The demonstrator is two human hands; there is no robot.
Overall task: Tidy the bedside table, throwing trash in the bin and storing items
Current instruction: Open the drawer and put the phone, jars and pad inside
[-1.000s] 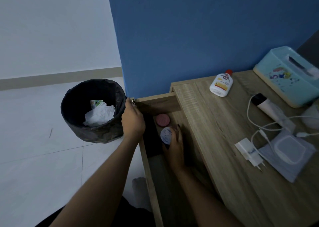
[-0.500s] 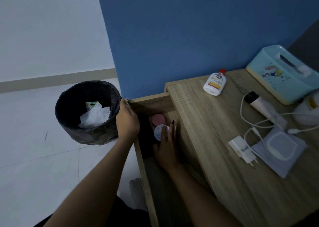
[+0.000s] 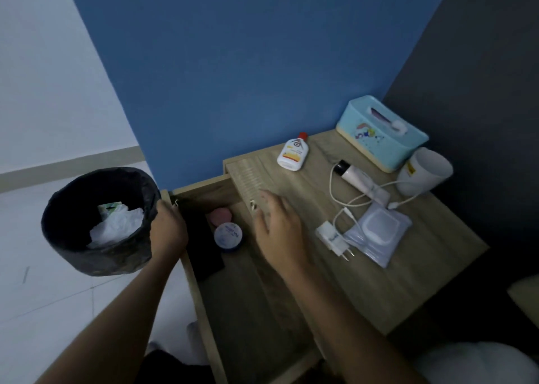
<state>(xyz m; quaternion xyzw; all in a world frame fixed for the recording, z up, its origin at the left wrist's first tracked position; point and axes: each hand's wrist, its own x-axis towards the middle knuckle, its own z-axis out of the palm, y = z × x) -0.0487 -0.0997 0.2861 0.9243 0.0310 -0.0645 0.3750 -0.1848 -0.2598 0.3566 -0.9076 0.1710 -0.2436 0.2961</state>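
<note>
Head view: the edge of the drawer point(image 3: 248, 310) is gripped by the left hand point(image 3: 167, 229), the right hand point(image 3: 277, 226) is held loose and empty, and the charger point(image 3: 331, 234) is found just right of it, prongs toward the person, so the right is judged nearer.

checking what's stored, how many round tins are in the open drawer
2: a pink tin at the far end of the drawer, a white-lidded blue tin just nearer. The right hand may hide others.

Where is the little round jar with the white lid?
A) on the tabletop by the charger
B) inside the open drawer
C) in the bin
B: the round jar lies inside the open drawer, beside a pink-lidded jar.
</note>
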